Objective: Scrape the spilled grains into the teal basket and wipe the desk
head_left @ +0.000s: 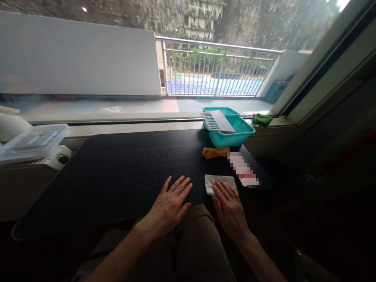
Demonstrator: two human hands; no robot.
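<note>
Trousers point(202, 239) cut off, bottom | left fingers point(166, 186) spread, right fingers point(219, 192) flat on white cloth point(209, 183) | pixelated item point(241, 166), right | black tabletop point(117, 176), window frame point(319, 55) upper right

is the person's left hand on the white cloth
No, the left hand lies flat on the black table, while the right hand is on the white cloth.

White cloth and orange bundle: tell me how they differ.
Colour: the white cloth is plain white, the orange bundle orange.
Shape: the white cloth lies flat and roughly square; the orange bundle is long, narrow and bunched.
Contact: the right hand rests on the white cloth; no hand touches the orange bundle, which lies near the basket.
Shared: both lie on the dark table.
</note>
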